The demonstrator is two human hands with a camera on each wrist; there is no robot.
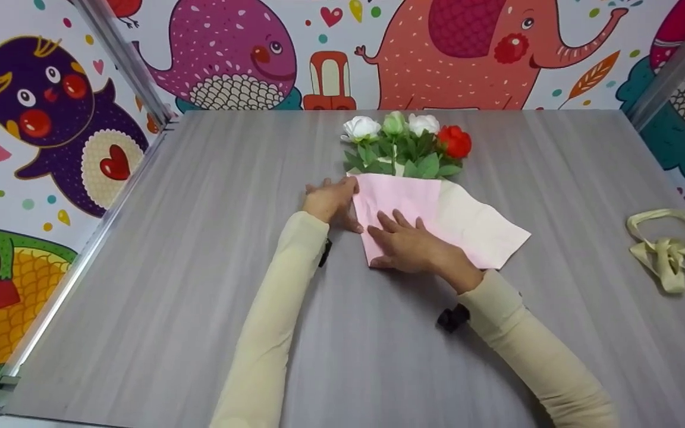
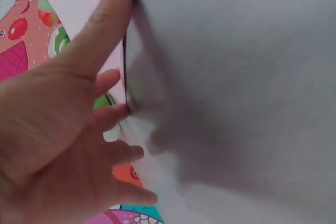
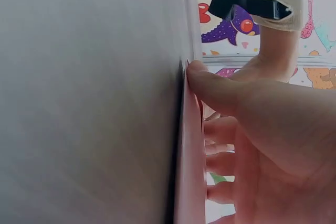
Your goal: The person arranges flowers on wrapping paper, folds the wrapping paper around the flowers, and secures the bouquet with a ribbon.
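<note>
A sheet of wrapping paper lies on the table, its pink face (image 1: 399,193) folded over and its cream part (image 1: 485,223) spread to the right. Artificial flowers stick out of its far end: a white rose (image 1: 361,128), a green bud (image 1: 394,123), another white bloom and a red rose (image 1: 455,141), above green leaves (image 1: 431,163); the paper hides their stems. My left hand (image 1: 330,201) touches the paper's left edge, fingers spread and thumb along the edge in the left wrist view. My right hand (image 1: 411,246) rests on the pink face, fingers extended, thumb at the near edge.
A tied loop of cream ribbon (image 1: 672,267) lies near the table's right side. The grey wood-grain table (image 1: 200,297) is bordered at the left and back by panels with cartoon animals (image 1: 455,53). Metal posts (image 1: 122,56) stand at the back corners.
</note>
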